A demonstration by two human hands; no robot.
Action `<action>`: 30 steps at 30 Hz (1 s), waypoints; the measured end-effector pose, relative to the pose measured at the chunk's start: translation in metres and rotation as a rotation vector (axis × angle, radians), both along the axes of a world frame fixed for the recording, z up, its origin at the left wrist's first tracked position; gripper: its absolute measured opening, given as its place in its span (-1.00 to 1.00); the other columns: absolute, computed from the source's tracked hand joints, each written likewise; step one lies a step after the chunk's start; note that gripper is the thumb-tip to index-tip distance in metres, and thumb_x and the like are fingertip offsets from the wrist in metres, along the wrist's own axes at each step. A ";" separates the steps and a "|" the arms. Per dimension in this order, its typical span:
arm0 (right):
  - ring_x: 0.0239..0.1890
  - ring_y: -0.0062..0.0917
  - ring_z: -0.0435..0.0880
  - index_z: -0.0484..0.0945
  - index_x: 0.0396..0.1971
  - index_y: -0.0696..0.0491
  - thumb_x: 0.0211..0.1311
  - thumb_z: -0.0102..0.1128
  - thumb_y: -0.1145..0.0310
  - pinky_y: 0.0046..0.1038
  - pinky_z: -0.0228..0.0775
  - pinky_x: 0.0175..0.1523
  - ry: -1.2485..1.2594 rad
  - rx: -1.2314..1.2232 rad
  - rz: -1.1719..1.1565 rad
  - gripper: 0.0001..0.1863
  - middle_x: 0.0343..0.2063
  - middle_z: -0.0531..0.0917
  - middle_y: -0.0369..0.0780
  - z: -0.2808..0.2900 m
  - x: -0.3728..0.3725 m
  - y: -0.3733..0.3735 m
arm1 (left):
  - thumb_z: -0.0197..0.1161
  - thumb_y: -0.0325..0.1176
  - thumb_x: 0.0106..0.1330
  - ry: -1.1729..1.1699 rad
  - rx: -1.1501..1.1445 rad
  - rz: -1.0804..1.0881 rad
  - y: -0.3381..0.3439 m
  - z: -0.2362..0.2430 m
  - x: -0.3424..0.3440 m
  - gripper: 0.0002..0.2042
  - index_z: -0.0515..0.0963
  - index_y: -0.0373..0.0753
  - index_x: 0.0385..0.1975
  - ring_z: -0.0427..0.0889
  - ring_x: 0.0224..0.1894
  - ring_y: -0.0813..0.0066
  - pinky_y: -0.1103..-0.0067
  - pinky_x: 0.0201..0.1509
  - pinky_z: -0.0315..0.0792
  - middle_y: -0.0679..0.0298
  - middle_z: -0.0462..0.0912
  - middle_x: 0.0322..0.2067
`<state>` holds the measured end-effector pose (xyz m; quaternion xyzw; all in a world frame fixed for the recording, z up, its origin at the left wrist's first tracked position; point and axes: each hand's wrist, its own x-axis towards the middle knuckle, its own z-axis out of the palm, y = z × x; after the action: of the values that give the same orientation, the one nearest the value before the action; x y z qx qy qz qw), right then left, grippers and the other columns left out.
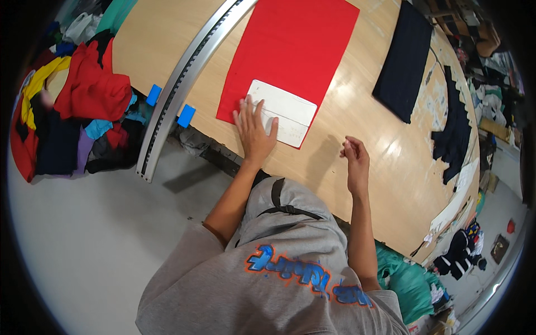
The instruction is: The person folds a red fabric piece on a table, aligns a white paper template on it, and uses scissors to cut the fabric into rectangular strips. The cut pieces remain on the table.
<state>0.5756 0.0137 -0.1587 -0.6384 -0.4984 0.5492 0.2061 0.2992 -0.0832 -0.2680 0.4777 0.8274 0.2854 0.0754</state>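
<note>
left hand (254, 131) lies flat, fingers spread, on the white template (282, 113) over the red cloth (290, 56); press it steady; right hand (355, 162), loosely curled and empty, hovers right of the template.

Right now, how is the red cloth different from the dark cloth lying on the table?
The red cloth is bright red; the dark cloth looks navy or black. The red cloth is wider, the dark cloth narrower. A white template lies on the red cloth's near end with the left hand pressed flat on it; nothing rests on the dark cloth. The right hand touches neither. Both lie flat on the wooden table.
</note>
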 end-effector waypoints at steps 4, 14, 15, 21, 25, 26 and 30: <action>-0.14 -0.54 0.70 0.64 0.07 0.23 0.63 0.32 0.27 -0.44 0.56 0.06 0.113 0.052 0.145 -0.69 -0.15 0.75 -0.20 -0.002 -0.066 0.048 | 0.29 0.03 0.58 -0.035 -0.033 -0.194 0.007 0.000 -0.009 -0.18 0.18 -0.23 0.71 -0.07 0.79 -0.04 -0.02 0.80 -0.19 -0.05 0.03 0.74; -0.33 -0.45 0.74 0.67 -0.06 0.18 0.57 0.38 0.28 -0.36 0.60 -0.13 -0.142 0.317 0.780 -0.76 -0.33 0.78 -0.10 -0.040 -0.237 0.112 | 0.30 0.08 0.55 -0.064 -0.104 -0.196 0.008 0.002 -0.012 -0.20 0.25 -0.21 0.67 0.00 0.76 -0.03 -0.01 0.79 -0.16 -0.04 0.08 0.72; -0.31 -0.39 0.76 0.67 -0.07 0.18 0.57 0.38 0.29 -0.33 0.61 -0.12 -0.124 0.345 0.782 -0.77 -0.32 0.78 -0.08 -0.052 -0.242 0.113 | 0.30 0.08 0.55 -0.075 -0.116 -0.188 0.010 0.005 -0.012 -0.19 0.26 -0.21 0.67 0.01 0.76 -0.04 -0.01 0.79 -0.15 -0.04 0.09 0.71; -0.17 -0.10 0.82 0.64 -0.13 0.17 0.54 0.35 0.36 -0.16 0.63 -0.03 -0.084 0.391 0.837 -0.83 -0.23 0.79 0.01 -0.071 -0.262 0.105 | 0.39 0.19 0.45 -0.117 -0.151 -0.162 0.013 0.009 -0.013 -0.12 0.33 -0.26 0.62 0.03 0.74 -0.07 -0.02 0.79 -0.13 -0.02 0.13 0.68; -0.13 -0.02 0.75 0.59 -0.15 0.17 0.50 0.34 0.41 -0.06 0.59 -0.02 -0.098 0.487 0.901 -0.85 -0.22 0.72 0.00 -0.076 -0.268 0.102 | 0.44 0.25 0.36 -0.137 -0.190 -0.158 0.017 0.012 -0.011 -0.05 0.37 -0.33 0.57 -0.01 0.74 -0.09 -0.04 0.79 -0.17 -0.07 0.12 0.68; -0.13 0.01 0.72 0.57 -0.17 0.17 0.49 0.34 0.41 -0.02 0.57 -0.03 -0.075 0.490 0.909 -0.85 -0.23 0.69 -0.01 -0.076 -0.269 0.102 | 0.45 0.26 0.35 -0.128 -0.206 -0.160 0.018 0.013 -0.011 -0.04 0.38 -0.34 0.56 -0.03 0.74 -0.09 -0.05 0.79 -0.18 -0.09 0.12 0.67; -0.09 0.02 0.68 0.53 -0.15 0.18 0.47 0.29 0.46 0.01 0.54 -0.01 -0.130 0.503 1.017 -0.86 -0.22 0.64 0.01 -0.068 -0.269 0.103 | 0.42 0.26 0.39 -0.110 -0.272 -0.158 0.022 0.018 -0.008 -0.06 0.38 -0.35 0.56 -0.07 0.75 -0.12 -0.08 0.78 -0.20 -0.13 0.07 0.68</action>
<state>0.3062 0.1172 -0.2265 -0.2819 -0.8700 0.4034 0.0306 0.2912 -0.0614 -0.2498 0.5101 0.8131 0.1896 0.2068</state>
